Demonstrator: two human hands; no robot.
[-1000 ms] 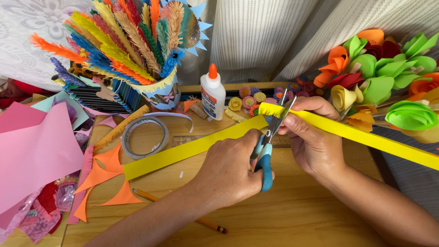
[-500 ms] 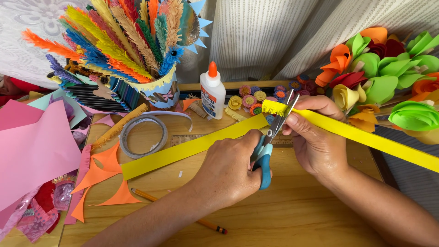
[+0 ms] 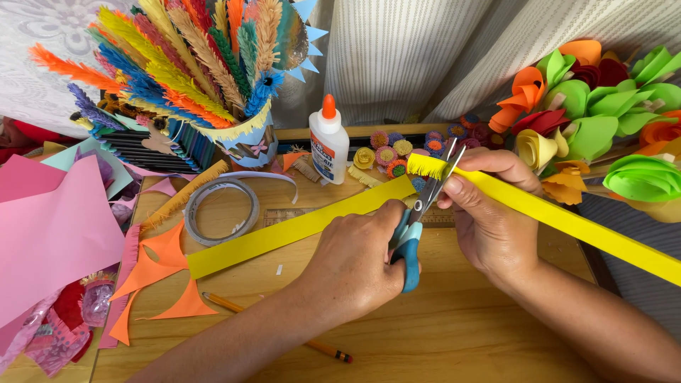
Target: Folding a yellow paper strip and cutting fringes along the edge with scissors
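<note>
My left hand (image 3: 355,262) grips blue-handled scissors (image 3: 409,248). Their blades point up into the fringed end of a long yellow paper strip (image 3: 567,220). My right hand (image 3: 489,220) pinches that strip just behind the fringe, and the strip runs off toward the lower right. A second yellow strip (image 3: 284,234) lies flat on the wooden table (image 3: 461,333) and passes under my left hand.
A white glue bottle (image 3: 330,145) with an orange cap, a tape roll (image 3: 220,209), orange paper scraps (image 3: 159,273), a pencil (image 3: 234,305) and pink paper sheets (image 3: 50,234) lie about. A cup of coloured paper feathers (image 3: 191,85) stands at the back left, and paper flowers (image 3: 589,106) at the right.
Both hands stay in nearly the same place at the strip's fringed end. The scissors have shifted only slightly along the fringe.
</note>
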